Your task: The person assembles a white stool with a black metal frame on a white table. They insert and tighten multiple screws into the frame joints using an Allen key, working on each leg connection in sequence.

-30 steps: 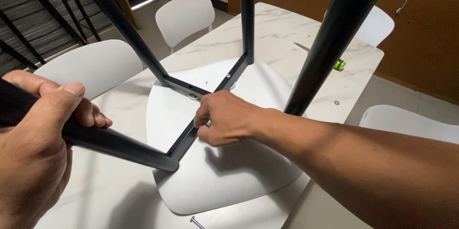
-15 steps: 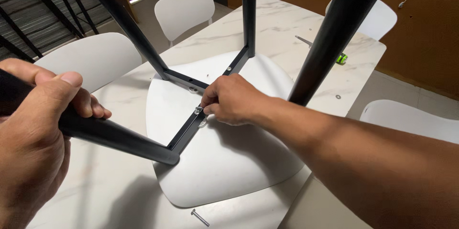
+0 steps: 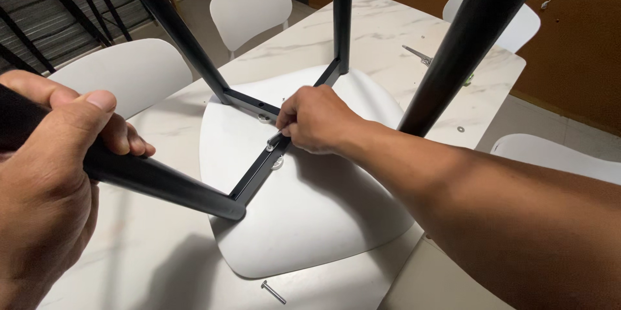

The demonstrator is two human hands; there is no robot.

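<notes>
A white chair seat (image 3: 310,219) lies upside down on the marble table (image 3: 381,25), with a black metal leg frame (image 3: 259,171) standing on it. My left hand (image 3: 48,174) is wrapped around the nearest black leg (image 3: 155,180) at the left. My right hand (image 3: 317,119) reaches across the seat and pinches a small screw (image 3: 273,142) at the frame's crossbar, fingertips pressed together on it. Other black legs (image 3: 472,38) rise toward the camera.
A loose screw (image 3: 273,292) lies on the table near the seat's front edge. A metal tool (image 3: 419,55) and a small washer (image 3: 460,129) lie farther back. White chairs (image 3: 249,6) stand around the table, and a brown wall is at the right.
My right hand has shifted slightly along the crossbar while staying on the screw. The view has moved a little; my left hand keeps its hold on the leg.
</notes>
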